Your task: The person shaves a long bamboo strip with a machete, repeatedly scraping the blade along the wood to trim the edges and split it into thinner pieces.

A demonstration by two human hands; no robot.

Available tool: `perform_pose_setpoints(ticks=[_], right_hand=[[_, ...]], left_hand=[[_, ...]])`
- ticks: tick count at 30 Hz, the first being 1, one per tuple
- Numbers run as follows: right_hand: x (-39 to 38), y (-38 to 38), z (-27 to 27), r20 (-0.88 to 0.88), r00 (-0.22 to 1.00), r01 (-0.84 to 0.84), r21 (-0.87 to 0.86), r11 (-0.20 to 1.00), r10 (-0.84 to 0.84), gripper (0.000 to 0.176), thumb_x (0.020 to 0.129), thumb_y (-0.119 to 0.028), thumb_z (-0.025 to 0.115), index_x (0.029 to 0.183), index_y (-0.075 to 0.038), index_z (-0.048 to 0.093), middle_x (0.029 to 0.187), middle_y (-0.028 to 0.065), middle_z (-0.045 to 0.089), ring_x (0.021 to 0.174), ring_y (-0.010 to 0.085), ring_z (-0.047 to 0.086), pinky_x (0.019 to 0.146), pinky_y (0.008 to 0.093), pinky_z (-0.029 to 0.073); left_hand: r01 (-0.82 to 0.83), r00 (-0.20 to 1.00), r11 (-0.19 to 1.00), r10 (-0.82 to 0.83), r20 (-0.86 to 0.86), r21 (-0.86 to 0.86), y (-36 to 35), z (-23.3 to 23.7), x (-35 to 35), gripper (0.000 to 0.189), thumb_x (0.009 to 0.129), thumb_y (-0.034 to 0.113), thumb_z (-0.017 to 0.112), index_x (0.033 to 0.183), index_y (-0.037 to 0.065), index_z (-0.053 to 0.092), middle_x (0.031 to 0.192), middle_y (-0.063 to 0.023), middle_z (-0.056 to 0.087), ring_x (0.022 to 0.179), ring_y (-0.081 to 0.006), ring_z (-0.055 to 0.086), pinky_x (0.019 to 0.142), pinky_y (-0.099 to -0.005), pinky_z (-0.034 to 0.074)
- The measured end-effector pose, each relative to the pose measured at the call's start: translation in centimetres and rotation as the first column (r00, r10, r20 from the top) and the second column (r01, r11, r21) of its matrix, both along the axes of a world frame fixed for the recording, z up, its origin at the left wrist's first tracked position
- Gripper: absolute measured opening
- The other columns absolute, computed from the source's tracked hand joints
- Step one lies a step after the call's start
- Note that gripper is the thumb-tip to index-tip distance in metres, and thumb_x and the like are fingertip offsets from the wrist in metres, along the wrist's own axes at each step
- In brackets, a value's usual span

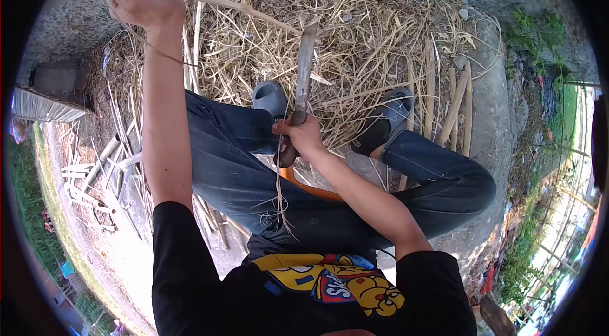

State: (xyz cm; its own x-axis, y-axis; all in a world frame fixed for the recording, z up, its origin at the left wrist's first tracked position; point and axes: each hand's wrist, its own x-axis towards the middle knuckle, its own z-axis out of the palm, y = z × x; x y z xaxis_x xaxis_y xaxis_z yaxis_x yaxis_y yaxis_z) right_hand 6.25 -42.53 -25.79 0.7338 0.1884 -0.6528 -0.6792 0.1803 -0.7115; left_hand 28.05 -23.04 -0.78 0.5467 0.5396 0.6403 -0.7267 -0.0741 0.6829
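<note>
My left hand (144,0), raised at the upper left, is closed around a long pale bamboo strip (219,1). The strip runs past the fist to the left and slants rightward to the tip of a knife. A thinner sliver hangs from the same hand beside the forearm. My right hand (303,137) grips the dark handle of the knife (306,69) between my knees, its long grey blade pointing away from me. Below that hand, thin fibres (280,203) dangle over my jeans.
A thick heap of bamboo shavings (361,31) covers the ground around my grey clogs (270,97). Split bamboo pieces (453,107) lie at the right, and more cut bamboo (114,152) at the left. An orange seat (311,191) shows beneath me.
</note>
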Motion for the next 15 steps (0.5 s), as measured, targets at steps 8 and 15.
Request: perform_pose_setpoints(ticks=[8, 15], right_hand=[[5.6, -5.6, 7.6, 0.224, 0.966, 0.114, 0.082, 0.990, -0.130, 0.022, 0.076, 0.011, 0.073, 0.092, 0.003, 0.060, 0.096, 0.0184, 0.074, 0.074, 0.0243, 0.075, 0.057, 0.0341, 0.056], [16.2, -19.7, 13.4, 0.488, 0.855, 0.075, -0.452, 0.889, 0.177, 0.032, 0.073, 0.006, 0.076, 0.100, 0.002, 0.060, 0.100, 0.0160, 0.076, 0.069, 0.0165, 0.071, 0.054, 0.0298, 0.055]], left_hand=[[-0.143, 0.985, 0.938, 0.165, 0.046, -0.317, 15.0, 3.4, -1.6, 0.041, 0.104, 0.049, 0.030, 0.080, 0.015, 0.028, 0.059, -0.0008, 0.020, 0.055, -0.0179, 0.021, 0.058, -0.0339, 0.030], [-0.155, 0.980, 0.875, 0.194, 0.039, -0.458, 17.2, 2.8, -2.2, 0.037, 0.102, 0.046, 0.030, 0.081, 0.016, 0.029, 0.058, -0.0005, 0.021, 0.054, -0.0184, 0.020, 0.055, -0.0332, 0.026]])
